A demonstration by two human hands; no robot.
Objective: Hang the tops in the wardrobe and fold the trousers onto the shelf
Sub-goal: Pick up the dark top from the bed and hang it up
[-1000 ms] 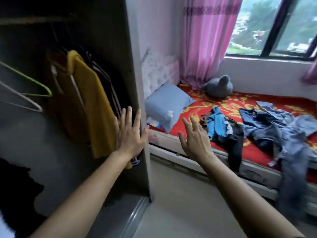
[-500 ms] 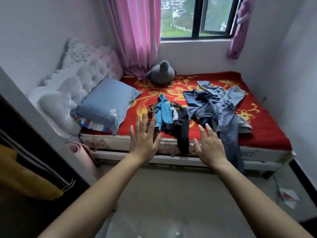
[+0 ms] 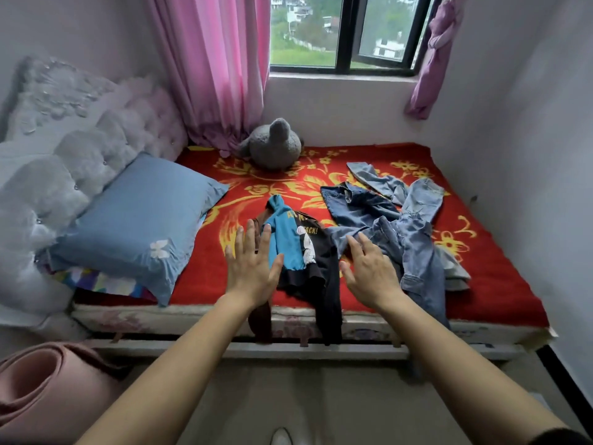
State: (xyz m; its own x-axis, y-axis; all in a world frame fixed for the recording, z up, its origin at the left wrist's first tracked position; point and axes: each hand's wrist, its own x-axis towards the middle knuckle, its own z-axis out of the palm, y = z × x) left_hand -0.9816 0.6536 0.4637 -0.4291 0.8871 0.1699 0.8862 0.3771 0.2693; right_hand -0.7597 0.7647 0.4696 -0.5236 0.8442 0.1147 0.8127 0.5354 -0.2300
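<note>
Head view, left hand (image 3: 253,268): stretched out over the near edge of the bed, palm down, holding nothing.
Left fingers (image 3: 250,234): straight and spread wide; their tips lie at the left edge of the pile of tops, and the thumb overlaps the lower part of the blue top (image 3: 285,236). I cannot tell whether they touch the cloth.
Right hand (image 3: 369,271): palm down, just right of the tops, holding nothing.
Right fingers (image 3: 356,247): straight and fanned; the tips reach the crumpled leg of the dark jeans (image 3: 356,203). Contact cannot be told.
Tops: the blue top lies crumpled on the black top (image 3: 317,261), between the two hands; a black sleeve hangs over the bed's edge toward the floor.
Trousers: the dark jeans and the pale jeans (image 3: 420,200) lie tangled together to the right of the tops, one leg trailing over the edge behind the right forearm.
Writing: white letters "ACK!" show on the black top; yellow letters above them begin with "A", and the rest is folded under.
Bed: red blanket (image 3: 481,268) with a yellow flower pattern.
Around: blue pillow (image 3: 138,226) at the left against the tufted headboard (image 3: 80,130); grey plush toy (image 3: 276,146) at the far side below the pink curtain (image 3: 211,65) and the window (image 3: 343,30); rolled pink mat (image 3: 48,390) on the floor at the lower left.
</note>
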